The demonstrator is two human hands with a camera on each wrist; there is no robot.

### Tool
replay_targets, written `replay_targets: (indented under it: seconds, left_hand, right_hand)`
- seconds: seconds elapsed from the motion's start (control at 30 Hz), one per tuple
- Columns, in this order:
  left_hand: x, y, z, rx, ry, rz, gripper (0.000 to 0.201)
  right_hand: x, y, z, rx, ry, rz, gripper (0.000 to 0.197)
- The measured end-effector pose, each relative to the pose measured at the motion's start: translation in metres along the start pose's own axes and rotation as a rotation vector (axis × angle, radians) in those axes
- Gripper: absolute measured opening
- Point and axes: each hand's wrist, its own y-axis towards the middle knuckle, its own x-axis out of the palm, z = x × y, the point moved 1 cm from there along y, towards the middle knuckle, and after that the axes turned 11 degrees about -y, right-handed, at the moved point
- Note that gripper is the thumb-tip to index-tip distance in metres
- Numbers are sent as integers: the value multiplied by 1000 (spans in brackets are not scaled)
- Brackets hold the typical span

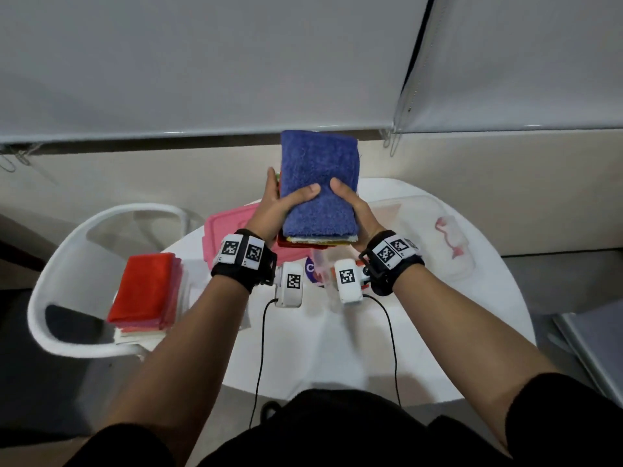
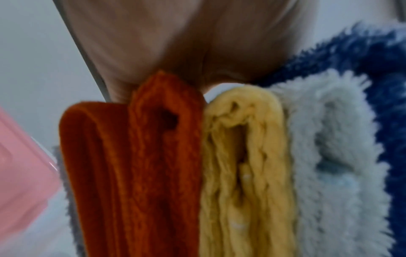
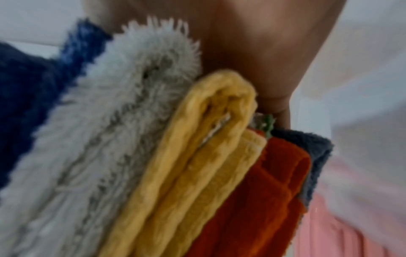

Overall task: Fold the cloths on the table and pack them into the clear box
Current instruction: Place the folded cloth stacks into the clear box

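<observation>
Above the table (image 1: 337, 348), both hands, left hand (image 1: 269, 210) and right hand (image 1: 357, 210), clasp the stack of folded cloths (image 1: 318, 183) by its long sides, thumbs on top, with the clear box (image 1: 435, 210) lying lower right, nearer the right hand.

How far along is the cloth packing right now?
Done: a stack of folded cloths, blue on top, is made. In hand: the left hand and the right hand grip it above the table. Left: it isn't in the clear box yet, and a red-topped pile still waits.
</observation>
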Motion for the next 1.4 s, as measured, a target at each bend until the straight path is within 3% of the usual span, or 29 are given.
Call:
replay_targets:
  seconds: [0.07, 0.13, 0.27, 0.33, 0.4, 0.53, 0.67, 0.77, 0.83, 0.93, 0.97, 1.07, 1.13, 1.3, 1.4]
  left_hand:
    - [32, 21, -17, -56, 14, -74, 109]
    - [63, 40, -32, -153, 45, -163, 90]
    - [122, 72, -56, -395, 153, -323, 73]
    - [145, 79, -67, -483, 127, -367, 49]
    - [155, 88, -83, -526, 86, -325, 42]
    - [151, 97, -107, -563, 138, -228, 66]
    - [130, 101, -114, -452, 635, -5, 63]
    - [103, 102, -114, -370, 943, 57, 49]
    - [88, 98, -115, -397, 1155, 33, 47]
    - [79, 91, -120, -490, 1186, 27, 40]
    - [78, 90, -121, -486, 1162, 28, 37]
    - [81, 86, -119, -469, 1137, -92, 31]
    - [81, 84, -120, -502, 1109, -96, 32]
    - [74, 85, -123, -515, 1018, -10, 39]
    - [69, 84, -124, -501, 1181, -132, 40]
  right_hand:
    - [-36, -11, -12, -4, -10, 129, 55]
    - [-72, -17, -16, -28, -28, 289, 81]
    - [-133, -31, -14, -22, 17, 551, 78]
    - [-154, -39, -5, 41, 75, 665, 88]
    - [-174, -41, 5, 128, 91, 794, 90]
    - [-216, -28, 29, 171, 88, 1024, 97]
    - [-184, -52, 7, 216, 5, 1226, 100]
    - [-165, -51, 2, 244, -19, 1183, 89]
    - [-175, -32, 19, 295, -33, 1181, 89]
    - [-251, 25, 98, 479, -57, 1240, 125]
    - [-272, 41, 125, 523, -37, 1240, 129]
    - [-288, 58, 160, 574, -64, 1192, 112]
    - [-257, 48, 143, 606, -31, 1134, 103]
    - [-204, 29, 79, 441, 106, 1036, 53]
    - [-192, 21, 61, 411, 77, 1028, 32]
